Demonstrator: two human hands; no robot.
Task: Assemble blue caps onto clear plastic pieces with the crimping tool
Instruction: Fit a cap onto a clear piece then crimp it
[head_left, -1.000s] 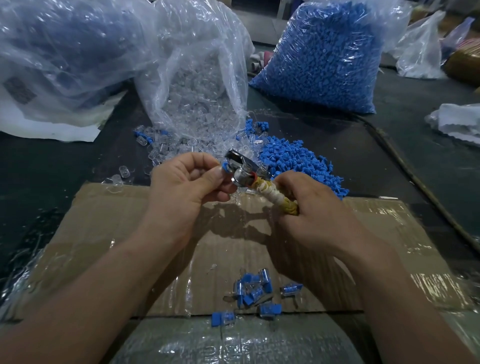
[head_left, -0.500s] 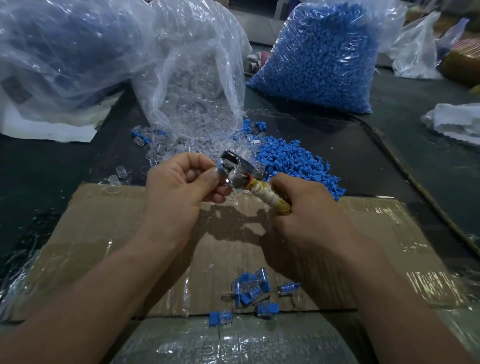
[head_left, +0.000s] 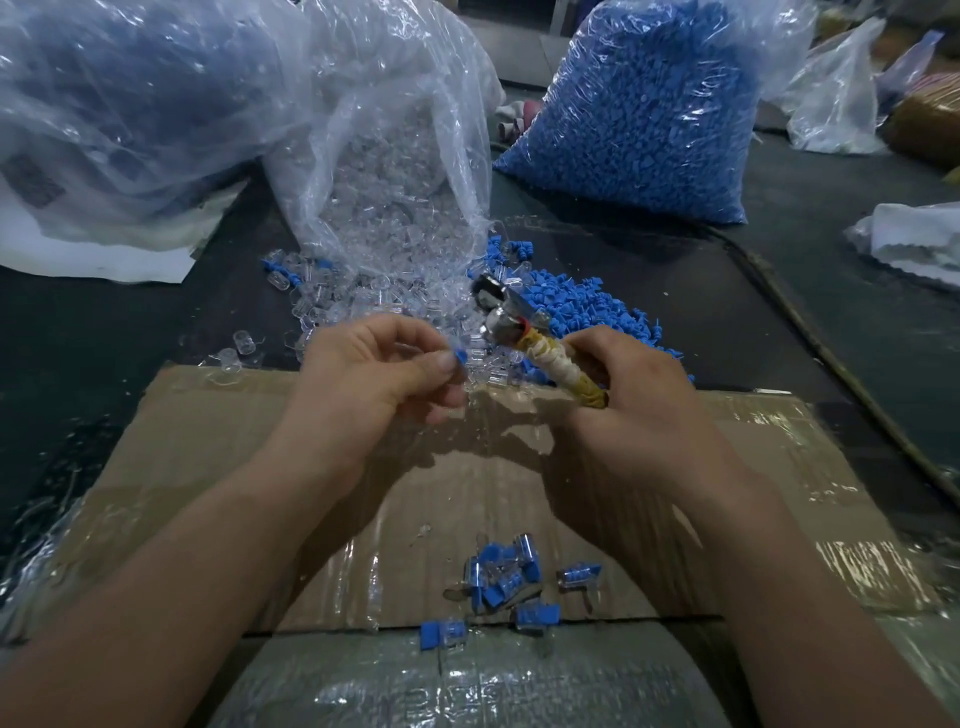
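1. The dark worktop (head_left: 104, 332) stretches under everything, and a flattened brown cardboard sheet (head_left: 218, 431) covered in shiny clear film lies on it in front of me.
2. A big crumpled clear plastic sack (head_left: 130, 104) with dark blue contents sits at the far left.
3. A clear bag packed with blue caps (head_left: 644, 114) stands at the back right.
4. Between those two, an open clear bag of clear plastic pieces (head_left: 395, 171) spills its load toward me. This loose scatter of clear pieces (head_left: 332, 301) reaches the far edge of the cardboard.
5. A loose heap of blue plastic caps (head_left: 587, 306) lies just to the right of that scatter, partly hidden behind my right hand and the tool.
6. My left hand (head_left: 374, 379) hovers over the cardboard's far edge with its fingers curled. Thumb and forefinger pinch a small blue plastic cap (head_left: 459, 357). I cannot tell whether a clear piece is attached.
7. My right hand (head_left: 644, 400) is curled round the handle of the metal crimping tool (head_left: 519, 327), which is wrapped in yellowish-white tape. The tool's shiny head points up and left, apart from the pinched cap.
8. A small cluster of finished blue-and-clear pieces (head_left: 504, 571) lies on the cardboard's near edge between my forearms.
9. One single finished piece (head_left: 441, 635) rests just past that edge.
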